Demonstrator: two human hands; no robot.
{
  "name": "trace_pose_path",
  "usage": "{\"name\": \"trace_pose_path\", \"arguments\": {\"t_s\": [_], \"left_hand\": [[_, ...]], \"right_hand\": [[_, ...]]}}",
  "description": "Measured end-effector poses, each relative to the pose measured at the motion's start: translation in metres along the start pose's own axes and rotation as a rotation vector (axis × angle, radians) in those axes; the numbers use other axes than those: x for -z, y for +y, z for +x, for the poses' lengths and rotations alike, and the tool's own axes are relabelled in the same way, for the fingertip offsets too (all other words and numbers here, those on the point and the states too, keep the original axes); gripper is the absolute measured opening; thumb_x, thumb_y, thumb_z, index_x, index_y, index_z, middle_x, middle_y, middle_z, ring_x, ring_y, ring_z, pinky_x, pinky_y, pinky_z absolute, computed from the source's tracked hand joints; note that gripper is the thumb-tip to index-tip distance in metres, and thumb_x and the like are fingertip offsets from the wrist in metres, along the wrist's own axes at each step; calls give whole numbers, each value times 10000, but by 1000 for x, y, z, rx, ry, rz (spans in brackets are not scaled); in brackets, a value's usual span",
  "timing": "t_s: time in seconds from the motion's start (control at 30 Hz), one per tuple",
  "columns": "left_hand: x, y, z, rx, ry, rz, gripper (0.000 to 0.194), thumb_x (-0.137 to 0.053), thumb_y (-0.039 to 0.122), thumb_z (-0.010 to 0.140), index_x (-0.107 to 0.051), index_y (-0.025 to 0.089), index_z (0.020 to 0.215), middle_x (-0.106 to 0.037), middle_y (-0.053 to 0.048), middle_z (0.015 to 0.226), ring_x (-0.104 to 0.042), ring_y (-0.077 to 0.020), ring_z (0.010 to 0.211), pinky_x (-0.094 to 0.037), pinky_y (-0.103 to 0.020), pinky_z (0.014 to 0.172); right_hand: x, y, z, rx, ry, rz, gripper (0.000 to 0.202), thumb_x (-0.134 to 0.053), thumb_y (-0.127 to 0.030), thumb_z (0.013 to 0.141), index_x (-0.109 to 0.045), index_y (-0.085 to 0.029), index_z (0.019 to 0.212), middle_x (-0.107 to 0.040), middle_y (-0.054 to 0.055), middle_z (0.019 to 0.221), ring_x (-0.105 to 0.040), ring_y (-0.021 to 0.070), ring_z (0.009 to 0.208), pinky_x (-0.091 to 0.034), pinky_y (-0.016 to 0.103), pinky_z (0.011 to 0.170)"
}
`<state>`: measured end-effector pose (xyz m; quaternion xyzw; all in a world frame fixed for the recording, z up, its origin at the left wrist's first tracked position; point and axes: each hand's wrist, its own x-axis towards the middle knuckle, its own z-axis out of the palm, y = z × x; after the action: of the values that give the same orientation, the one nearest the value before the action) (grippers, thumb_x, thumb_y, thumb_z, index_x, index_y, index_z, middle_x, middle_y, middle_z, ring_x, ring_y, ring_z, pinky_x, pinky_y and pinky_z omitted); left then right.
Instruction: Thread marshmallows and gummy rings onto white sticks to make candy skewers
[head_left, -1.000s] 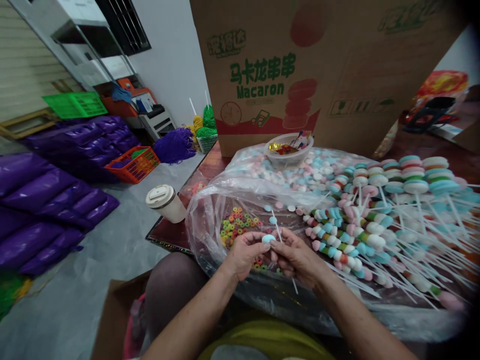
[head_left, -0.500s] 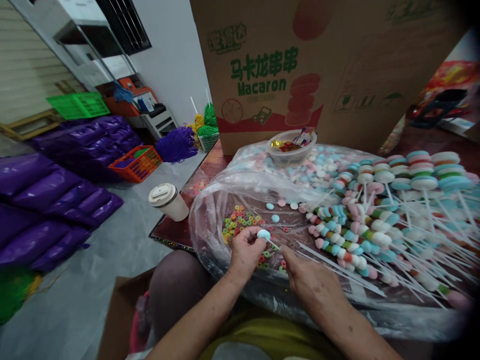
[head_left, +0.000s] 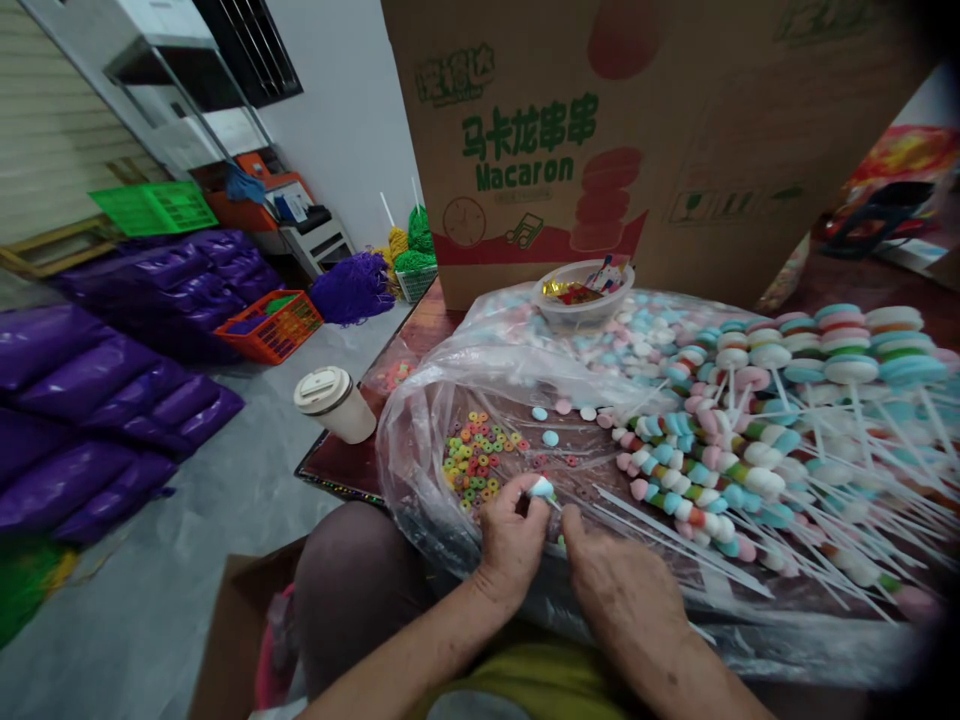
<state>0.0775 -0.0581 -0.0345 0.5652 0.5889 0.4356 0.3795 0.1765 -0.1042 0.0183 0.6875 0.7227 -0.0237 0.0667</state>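
Note:
My left hand (head_left: 514, 540) pinches a pale blue-and-white marshmallow (head_left: 540, 487) between thumb and fingers. A thin white stick (head_left: 556, 505) runs from that marshmallow to my right hand (head_left: 626, 590), whose fingers are closed around it. A bit of green shows on the stick beside the marshmallow. Small coloured candy rings (head_left: 480, 455) lie scattered on the clear plastic sheet (head_left: 420, 430) beyond my left hand. Loose blue marshmallows (head_left: 550, 438) rest farther back. To the right lie many finished marshmallow skewers (head_left: 720, 460) in a pile, and bare white sticks (head_left: 682, 545) in front of them.
A cardboard box (head_left: 540, 230) stands behind the sheet, with a plastic bowl (head_left: 585, 310) of wrappers before it. A lidded paper cup (head_left: 337, 405) is at the table's left edge. Purple bags (head_left: 90, 400) and an orange basket (head_left: 274, 330) sit on the floor.
Both hands have moved a little toward me and to the right, with the marshmallow and stick. The marshmallow now sits closer to my right hand, with less stick showing.

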Motion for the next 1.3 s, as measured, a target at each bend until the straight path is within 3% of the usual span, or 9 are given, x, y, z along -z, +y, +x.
{"name": "trace_pose_path", "arguments": {"t_s": [0.2, 0.43, 0.5, 0.6, 0.67, 0.73, 0.83, 1.13, 1.3], "left_hand": [[-13, -5, 0, 127, -16, -147, 234, -494, 105, 642, -656, 146, 805, -670, -35, 752, -589, -143, 695, -465, -249, 685], [-10, -6, 3, 53, -89, -5, 241, -495, 112, 648, -655, 167, 820, -666, -21, 735, -576, -142, 664, -453, -243, 658], [-7, -3, 5, -35, -177, 38, 261, -493, 115, 662, -659, 187, 849, -668, -19, 760, -573, -142, 665, -445, -237, 659], [2, 4, 25, -126, -331, 75, 295, -509, 189, 709, -632, 217, 975, -668, -9, 761, -570, -141, 650, -434, -228, 643], [7, 8, 50, -111, -306, 218, 294, -495, 261, 747, -611, 223, 1015, -667, -12, 781, -575, -149, 680, -426, -233, 654], [8, 11, 76, -101, -269, 580, 195, -491, 265, 753, -668, 223, 821, -663, -28, 789, -572, -173, 764, -411, -252, 709], [2, 13, 98, -122, -299, 699, 122, -557, 222, 696, -672, 188, 670, -651, -75, 822, -565, -210, 789, -402, -289, 731], [18, -2, 80, -187, -323, 735, 237, -437, 275, 794, -651, 211, 873, -628, -69, 931, -549, -187, 847, -385, -275, 775], [4, 0, 92, -114, -311, 725, 164, -519, 268, 729, -670, 218, 770, -642, -63, 857, -560, -206, 799, -387, -293, 730]], "right_hand": [[-12, -3, 14, -12, -13, 46, 255, -327, -65, 814, -538, -165, 916, -661, 83, 655, -647, 219, 582, -374, 239, 449], [-31, 13, 23, -3, -61, 291, 266, -331, -53, 779, -566, -165, 831, -644, 78, 819, -613, 184, 749, -358, 247, 569], [-39, 19, 25, -13, -24, 399, 275, -325, -51, 764, -565, -154, 851, -641, 82, 833, -597, 175, 754, -353, 245, 587], [-49, 32, 31, 0, 97, 557, 242, -317, -124, 796, -556, -164, 813, -639, 58, 755, -572, 151, 678, -351, 234, 586], [-52, 41, 34, -15, 165, 575, 252, -308, -193, 824, -548, -179, 748, -624, 43, 678, -554, 147, 612, -341, 234, 562], [-52, 49, 33, -30, 175, 535, 272, -304, -227, 835, -550, -187, 729, -613, 38, 632, -548, 151, 571, -324, 242, 537], [-51, 53, 27, -37, 149, 491, 286, -294, -232, 837, -569, -190, 768, -622, 43, 637, -561, 160, 567, -309, 249, 521], [-49, 36, 19, -29, 14, 480, 253, -320, -192, 826, -569, -191, 780, -638, 37, 690, -559, 145, 638, -272, 238, 538], [-49, 29, 21, -16, 29, 451, 255, -321, -174, 829, -572, -185, 787, -641, 43, 692, -571, 150, 633, -271, 244, 541]]}}
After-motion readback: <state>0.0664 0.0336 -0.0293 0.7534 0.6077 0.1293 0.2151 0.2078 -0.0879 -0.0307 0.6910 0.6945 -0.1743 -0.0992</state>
